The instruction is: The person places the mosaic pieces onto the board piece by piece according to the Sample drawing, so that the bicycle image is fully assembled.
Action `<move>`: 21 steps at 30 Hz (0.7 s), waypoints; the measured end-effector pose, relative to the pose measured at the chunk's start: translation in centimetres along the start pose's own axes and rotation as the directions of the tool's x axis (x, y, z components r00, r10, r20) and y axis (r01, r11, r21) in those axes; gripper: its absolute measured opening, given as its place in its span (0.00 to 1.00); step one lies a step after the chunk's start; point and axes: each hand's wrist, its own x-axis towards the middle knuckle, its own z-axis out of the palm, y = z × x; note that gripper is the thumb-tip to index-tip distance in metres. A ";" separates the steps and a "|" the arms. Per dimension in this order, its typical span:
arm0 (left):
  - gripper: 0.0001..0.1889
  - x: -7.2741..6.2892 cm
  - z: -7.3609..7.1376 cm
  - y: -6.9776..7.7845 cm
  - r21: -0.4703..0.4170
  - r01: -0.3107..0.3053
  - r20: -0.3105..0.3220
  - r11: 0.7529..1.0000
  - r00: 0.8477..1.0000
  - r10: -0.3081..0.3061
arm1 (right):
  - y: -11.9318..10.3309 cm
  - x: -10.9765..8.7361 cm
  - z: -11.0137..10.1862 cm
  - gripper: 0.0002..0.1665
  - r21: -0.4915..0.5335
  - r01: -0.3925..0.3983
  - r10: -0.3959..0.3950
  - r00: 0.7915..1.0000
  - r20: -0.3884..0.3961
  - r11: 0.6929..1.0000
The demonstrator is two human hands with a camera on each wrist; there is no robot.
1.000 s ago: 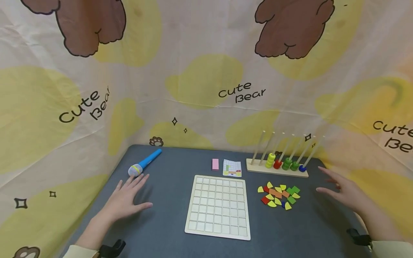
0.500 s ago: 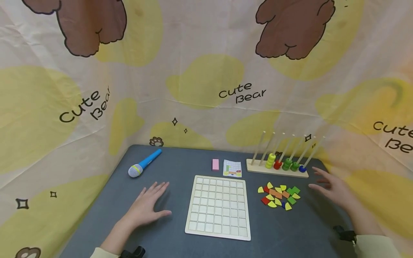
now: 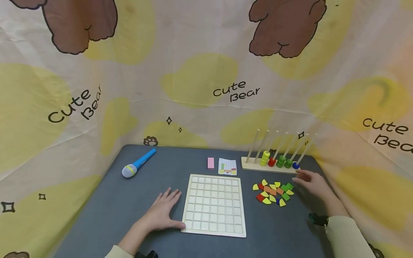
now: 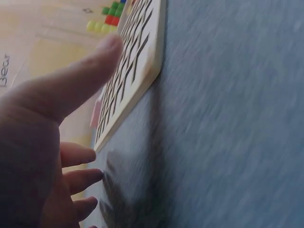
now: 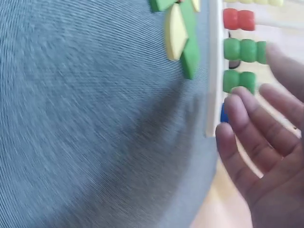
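My left hand point(image 3: 162, 212) is beside the left edge of a pale wooden grid board point(image 3: 213, 206), fingers spread and the thumb at its near left corner. Whether the thumb touches the board I cannot tell. In the left wrist view the thumb is level with the board point(image 4: 137, 71) and nothing is held. To the right, my right hand point(image 3: 313, 184) hovers with relaxed fingers and holds nothing. It is just right of a loose spread of small coloured pieces point(image 3: 272, 192), yellow, red, orange, green and blue. The bead rack point(image 3: 271, 166) stands just behind that hand, with rings on upright pegs.
A pink block point(image 3: 210, 163) and a small card with a coloured grid pattern point(image 3: 227, 167) lie behind the board. At the back left of the dark table point(image 3: 164, 161) is a blue toy microphone point(image 3: 138, 163). A printed cloth point(image 3: 190, 71) hangs around the table.
The left hand has come right and nearer, from close to the microphone to the board's edge. The right hand has moved left towards the coloured pieces. The head view has shifted slightly.
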 end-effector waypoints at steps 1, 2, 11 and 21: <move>0.64 0.0 0.2 0.2 -0.008 -0.007 0.017 1.000 1.000 0.007 | 0.2 0.2 0.2 0.37 -0.009 -0.012 0.012 1.000 0.012 1.000; 0.65 0.1 0.5 0.4 -0.011 -0.016 0.031 1.000 0.999 0.016 | 0.3 0.2 0.4 0.36 -0.015 -0.024 0.025 0.999 0.031 1.000; 0.72 1.2 2.3 1.8 -0.026 -0.051 0.028 0.998 0.998 0.051 | 0.4 0.4 1.5 0.32 -0.060 -0.133 0.141 0.980 0.138 0.989; 0.71 2.6 1.8 0.7 -0.033 -0.065 0.080 0.997 0.994 0.067 | 0.2 1.1 2.3 0.26 -0.003 -0.139 0.138 0.984 0.115 0.990</move>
